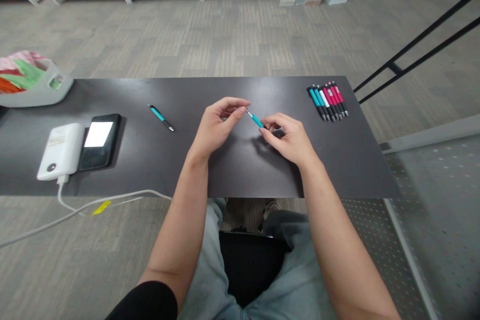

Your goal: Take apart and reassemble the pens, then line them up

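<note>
A turquoise pen (257, 120) is held between my two hands above the middle of the table, tilted down toward the right. My right hand (288, 136) is closed on its lower end, with thumb and fingertips around the barrel. At the upper end, my left hand (221, 122) pinches the slim pale tip between thumb and fingers. The fingertips hide both ends of the pen, so I cannot tell how its parts are joined. Another turquoise pen (161, 117) with black ends lies by itself, left of my left hand.
Several turquoise, white and pink pens (328, 102) lie side by side at the right of the dark table (255, 180). To the left are a white power bank (62, 152) with a cable (123, 195), a black phone-like device (100, 142) and a white basket (56, 85) of colourful items.
</note>
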The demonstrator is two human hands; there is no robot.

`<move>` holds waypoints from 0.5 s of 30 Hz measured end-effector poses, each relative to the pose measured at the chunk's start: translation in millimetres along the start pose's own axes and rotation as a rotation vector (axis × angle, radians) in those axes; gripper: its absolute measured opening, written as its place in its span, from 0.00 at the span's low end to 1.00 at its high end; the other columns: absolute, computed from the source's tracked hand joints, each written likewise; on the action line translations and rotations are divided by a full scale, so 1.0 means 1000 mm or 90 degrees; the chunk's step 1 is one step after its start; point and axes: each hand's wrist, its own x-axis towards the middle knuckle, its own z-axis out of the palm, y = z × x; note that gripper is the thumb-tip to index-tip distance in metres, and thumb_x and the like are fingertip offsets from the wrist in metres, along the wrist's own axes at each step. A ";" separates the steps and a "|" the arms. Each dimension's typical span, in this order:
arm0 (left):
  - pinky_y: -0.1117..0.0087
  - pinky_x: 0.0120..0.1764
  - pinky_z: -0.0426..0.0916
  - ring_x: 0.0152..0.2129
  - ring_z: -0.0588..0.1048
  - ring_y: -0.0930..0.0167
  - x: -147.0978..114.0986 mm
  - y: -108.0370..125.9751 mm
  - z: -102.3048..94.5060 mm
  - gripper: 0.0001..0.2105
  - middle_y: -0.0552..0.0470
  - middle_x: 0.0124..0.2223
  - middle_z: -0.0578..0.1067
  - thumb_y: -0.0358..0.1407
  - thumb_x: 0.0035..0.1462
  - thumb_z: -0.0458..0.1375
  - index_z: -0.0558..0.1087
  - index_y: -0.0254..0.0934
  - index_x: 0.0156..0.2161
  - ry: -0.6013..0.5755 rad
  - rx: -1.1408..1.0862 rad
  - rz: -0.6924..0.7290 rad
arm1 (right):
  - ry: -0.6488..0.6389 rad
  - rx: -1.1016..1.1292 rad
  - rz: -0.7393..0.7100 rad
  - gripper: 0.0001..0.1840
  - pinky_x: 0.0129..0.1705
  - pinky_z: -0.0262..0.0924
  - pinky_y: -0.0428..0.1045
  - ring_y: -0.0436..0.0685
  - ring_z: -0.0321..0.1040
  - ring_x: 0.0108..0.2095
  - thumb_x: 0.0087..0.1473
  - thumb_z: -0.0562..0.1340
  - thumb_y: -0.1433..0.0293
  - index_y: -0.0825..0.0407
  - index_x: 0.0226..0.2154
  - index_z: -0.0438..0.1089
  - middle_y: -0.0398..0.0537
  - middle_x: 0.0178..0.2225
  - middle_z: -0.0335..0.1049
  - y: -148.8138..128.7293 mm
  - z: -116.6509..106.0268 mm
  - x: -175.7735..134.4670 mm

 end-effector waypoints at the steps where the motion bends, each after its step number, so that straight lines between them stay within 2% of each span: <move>1: 0.63 0.48 0.80 0.41 0.85 0.63 -0.001 0.001 0.000 0.21 0.46 0.45 0.89 0.60 0.67 0.76 0.89 0.44 0.49 -0.008 0.013 0.000 | -0.004 -0.004 0.004 0.05 0.47 0.75 0.60 0.64 0.76 0.37 0.71 0.71 0.60 0.41 0.46 0.82 0.48 0.38 0.81 0.000 0.000 0.000; 4: 0.63 0.46 0.79 0.39 0.84 0.64 -0.003 0.003 0.002 0.19 0.48 0.41 0.88 0.55 0.67 0.77 0.89 0.44 0.51 -0.022 0.041 0.004 | -0.008 -0.009 0.009 0.06 0.48 0.76 0.60 0.63 0.76 0.37 0.71 0.72 0.59 0.42 0.46 0.82 0.47 0.38 0.81 0.001 0.001 0.000; 8: 0.63 0.48 0.78 0.40 0.85 0.63 -0.004 0.004 0.002 0.18 0.48 0.44 0.89 0.49 0.65 0.78 0.88 0.44 0.54 -0.048 0.065 0.009 | 0.003 0.002 0.010 0.06 0.48 0.76 0.60 0.63 0.76 0.37 0.71 0.71 0.59 0.42 0.46 0.82 0.47 0.38 0.81 0.002 0.002 -0.001; 11: 0.61 0.49 0.78 0.41 0.84 0.62 -0.003 0.001 -0.009 0.15 0.48 0.46 0.89 0.45 0.66 0.76 0.88 0.44 0.54 -0.057 0.111 0.012 | 0.011 0.012 0.006 0.05 0.48 0.76 0.59 0.63 0.76 0.37 0.71 0.71 0.60 0.42 0.45 0.82 0.47 0.38 0.81 0.002 0.002 -0.001; 13: 0.59 0.51 0.77 0.41 0.82 0.61 -0.003 -0.003 -0.021 0.10 0.47 0.47 0.88 0.41 0.69 0.72 0.89 0.44 0.52 -0.025 0.189 0.018 | 0.016 0.015 -0.001 0.04 0.48 0.76 0.59 0.63 0.77 0.37 0.71 0.71 0.61 0.42 0.45 0.82 0.47 0.38 0.81 0.002 0.002 -0.001; 15: 0.55 0.56 0.76 0.44 0.81 0.59 -0.003 -0.009 -0.031 0.09 0.46 0.50 0.86 0.36 0.68 0.70 0.89 0.45 0.51 0.000 0.302 0.009 | 0.016 0.012 0.000 0.04 0.48 0.76 0.60 0.63 0.77 0.37 0.71 0.71 0.61 0.42 0.45 0.82 0.47 0.37 0.80 0.003 0.002 -0.001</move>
